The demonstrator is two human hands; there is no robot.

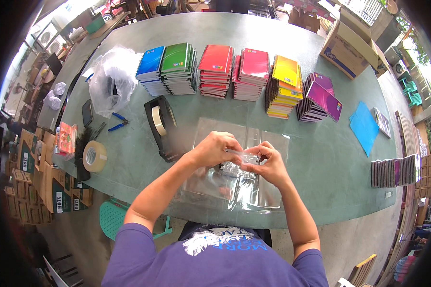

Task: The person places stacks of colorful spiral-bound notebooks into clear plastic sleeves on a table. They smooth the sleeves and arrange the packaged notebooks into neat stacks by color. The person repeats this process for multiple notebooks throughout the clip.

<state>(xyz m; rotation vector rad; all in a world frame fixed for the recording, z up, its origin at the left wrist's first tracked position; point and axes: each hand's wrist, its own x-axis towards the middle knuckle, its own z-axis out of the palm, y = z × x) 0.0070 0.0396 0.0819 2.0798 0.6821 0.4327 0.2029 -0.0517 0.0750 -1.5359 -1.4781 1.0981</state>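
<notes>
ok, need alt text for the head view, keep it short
Seen from above, a person's left hand and right hand pinch the top of a clear plastic bag over a green table. Stacks of coloured spiral notebooks line the far edge, with a black tape dispenser to the left.

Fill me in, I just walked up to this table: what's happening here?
A person stands at a green table, both hands working a small clear plastic bag held over a sheet of clear plastic. The left hand and right hand pinch the bag's top edge between their fingers. Stacks of spiral notebooks in several colours line the far side. A black tape dispenser and a tape roll sit to the left.
</notes>
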